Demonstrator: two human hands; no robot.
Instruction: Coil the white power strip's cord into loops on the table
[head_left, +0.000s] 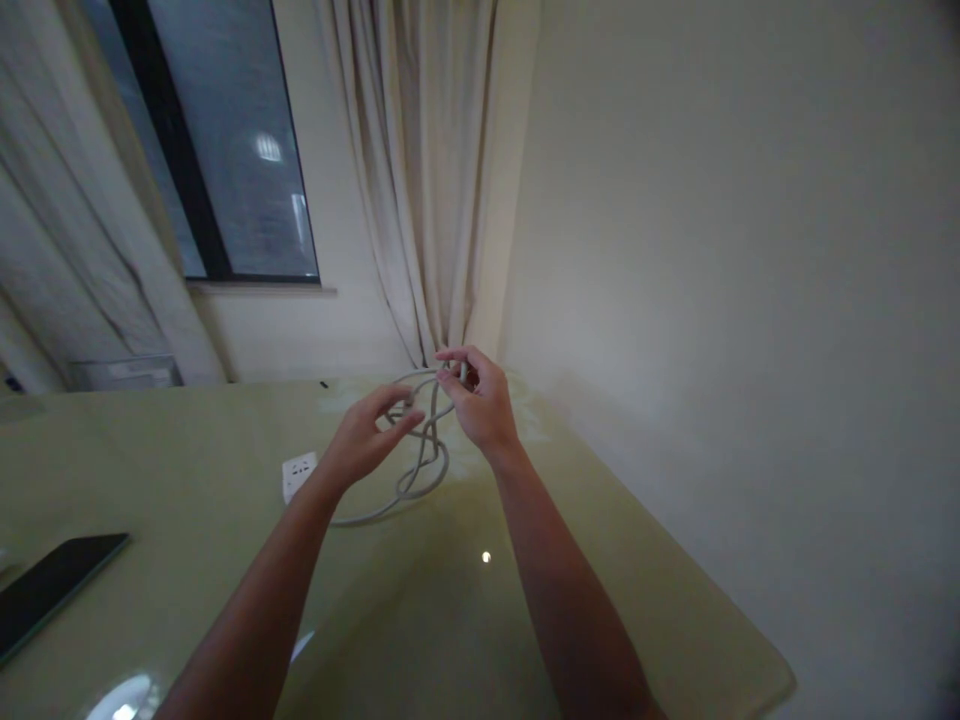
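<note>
A white power strip (299,466) lies on the table, partly hidden behind my left forearm. A pale grey cable (431,484) lies in loose, tangled loops to its right, and one end runs back behind that forearm. My left hand (369,432) has thumb and index finger around a small light piece at the cable's loops, perhaps its plug; the detail is blurred. On the right side of the loops, my right hand (480,398) is closed on the cable, which passes between thumb and fingers. Both hands are close together over the far part of the table.
The greenish table (420,620) meets a plain wall (720,300) on the right. A curtain (420,180) hangs just behind the hands, beside a dark-framed window (232,140). A flat black device (56,585) lies at the left. A small dark bit (324,384) lies near the back edge.
</note>
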